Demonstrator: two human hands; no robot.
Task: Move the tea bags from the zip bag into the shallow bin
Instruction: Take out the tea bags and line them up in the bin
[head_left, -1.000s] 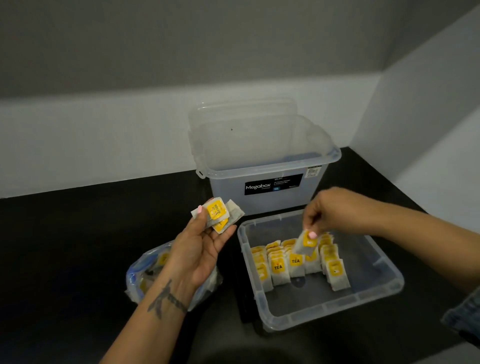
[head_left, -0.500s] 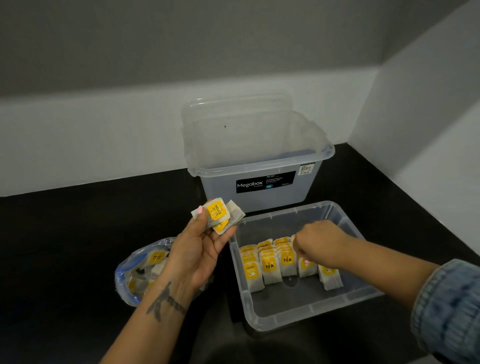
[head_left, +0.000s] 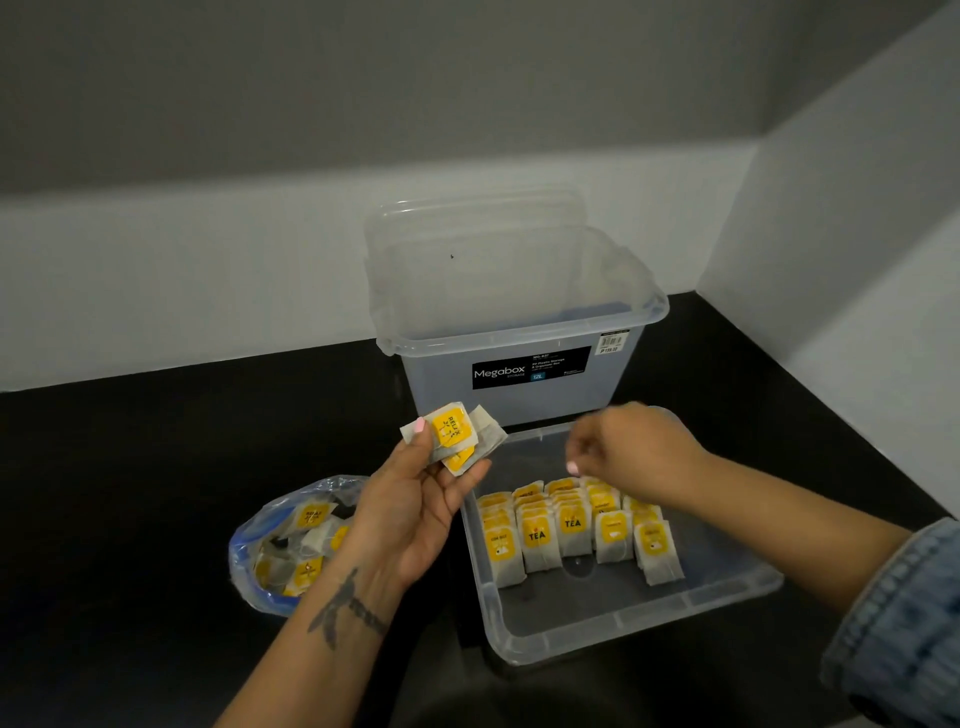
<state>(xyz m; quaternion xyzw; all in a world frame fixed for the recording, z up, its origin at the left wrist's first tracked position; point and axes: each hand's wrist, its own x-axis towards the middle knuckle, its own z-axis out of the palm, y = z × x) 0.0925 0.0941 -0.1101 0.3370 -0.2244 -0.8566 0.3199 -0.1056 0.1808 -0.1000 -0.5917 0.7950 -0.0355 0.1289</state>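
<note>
My left hand (head_left: 415, 514) pinches a few white tea bags with yellow labels (head_left: 453, 434) just left of the shallow clear bin (head_left: 631, 636). Several tea bags (head_left: 571, 530) stand in rows inside the bin's back half. Above those rows hovers my right hand (head_left: 631, 454), blurred, with loosely bent fingers that hold nothing. The zip bag (head_left: 283, 551) lies open on the black counter to the left, partly behind my left wrist, with several tea bags inside.
A tall clear Megabox storage box (head_left: 519, 364) stands right behind the shallow bin, with a clear lid leaning at its back. White walls close the counter at the back and right. Bare black counter (head_left: 130, 493) stretches left of the zip bag.
My right hand set its tea bag down among the rows, let go, and has lifted up and to the left, empty. My left hand still holds its tea bags in place.
</note>
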